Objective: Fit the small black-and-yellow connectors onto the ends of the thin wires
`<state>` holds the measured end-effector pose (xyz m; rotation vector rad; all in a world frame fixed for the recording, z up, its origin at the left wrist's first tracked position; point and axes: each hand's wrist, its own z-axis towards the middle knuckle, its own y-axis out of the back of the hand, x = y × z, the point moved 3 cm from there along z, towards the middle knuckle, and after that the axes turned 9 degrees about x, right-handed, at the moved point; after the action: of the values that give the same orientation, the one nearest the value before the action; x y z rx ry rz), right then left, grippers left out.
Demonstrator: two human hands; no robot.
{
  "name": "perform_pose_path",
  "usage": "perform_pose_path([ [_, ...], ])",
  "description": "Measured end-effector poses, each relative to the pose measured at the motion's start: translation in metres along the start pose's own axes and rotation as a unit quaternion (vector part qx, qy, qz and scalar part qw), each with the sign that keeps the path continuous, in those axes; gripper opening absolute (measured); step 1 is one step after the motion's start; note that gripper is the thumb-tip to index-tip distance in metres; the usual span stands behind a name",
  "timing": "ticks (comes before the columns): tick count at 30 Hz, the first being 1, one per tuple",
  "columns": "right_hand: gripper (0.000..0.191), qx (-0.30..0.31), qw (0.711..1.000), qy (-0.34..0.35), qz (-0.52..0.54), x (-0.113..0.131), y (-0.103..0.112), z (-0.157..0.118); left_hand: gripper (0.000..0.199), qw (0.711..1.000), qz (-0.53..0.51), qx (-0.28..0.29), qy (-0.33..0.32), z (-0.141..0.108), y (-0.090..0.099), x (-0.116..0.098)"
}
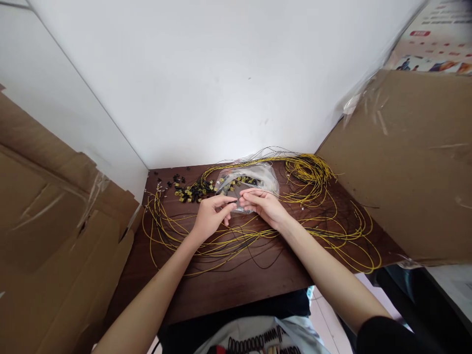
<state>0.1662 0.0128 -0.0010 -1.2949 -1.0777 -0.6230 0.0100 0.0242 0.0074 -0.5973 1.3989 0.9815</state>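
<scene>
My left hand [213,212] is closed in a pinch on a small black part [232,202], too small to make out fully. Just to its right, my right hand [264,205] has thumb and fingertips pressed together, with a thin dark wire running by them. The fingertips of both hands almost meet above a clear plastic bag [272,178]. Inside and beside the bag lie many small black and yellow connectors [197,191]. Long yellow and black wires [236,241] spread across the brown table under my wrists.
A coiled bundle of yellow and black wires [309,172] lies at the back right. Loose small black pieces [177,179] sit at the back left. Cardboard panels [62,211] flank the table [236,295] on both sides, and a white wall [221,83] stands behind.
</scene>
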Motion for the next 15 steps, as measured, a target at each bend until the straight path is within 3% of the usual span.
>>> perform_pose_path([
  [6, 0.02, -0.018, 0.999, 0.021, -0.033, 0.0005, 0.005, 0.001, 0.022, 0.999, 0.021, -0.013, -0.024, 0.0014, 0.0002, -0.0007],
  [15, 0.021, -0.045, 0.999, 0.03, 0.008, 0.0032, 0.007, 0.0005, 0.019, 0.988, 0.116, -0.036, -0.092, 0.0027, 0.0057, 0.0009],
])
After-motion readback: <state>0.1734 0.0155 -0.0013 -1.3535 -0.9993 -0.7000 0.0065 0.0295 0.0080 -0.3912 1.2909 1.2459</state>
